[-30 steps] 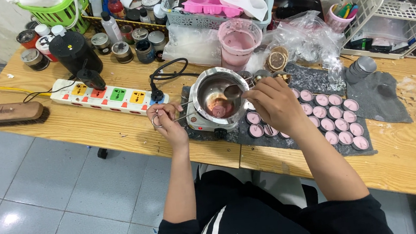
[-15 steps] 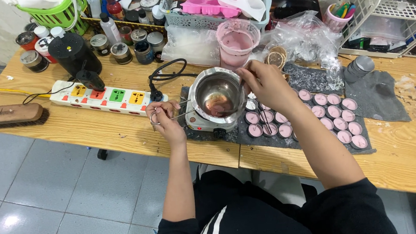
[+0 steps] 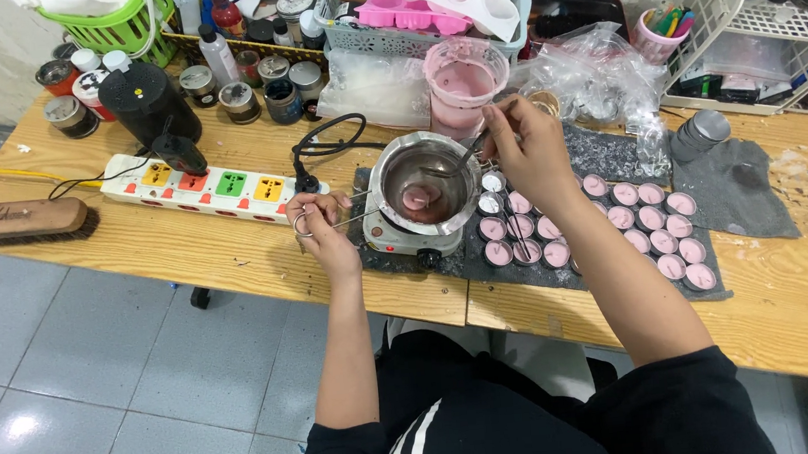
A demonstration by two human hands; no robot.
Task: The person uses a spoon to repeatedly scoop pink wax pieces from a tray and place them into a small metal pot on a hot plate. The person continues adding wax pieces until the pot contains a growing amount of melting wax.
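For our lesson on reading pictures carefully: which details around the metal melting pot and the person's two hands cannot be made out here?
Head view only:
- Round metal melting pot: how deep the pink liquid is; the wall hides it.
- Thin metal spoon: what its bowl carries is too small to tell.
- Right hand: its grip on the spoon; the fingers cover it.
- Left hand: the wire handle's end; the hand covers it.
- Small black hotplate: its top; the pot covers it.
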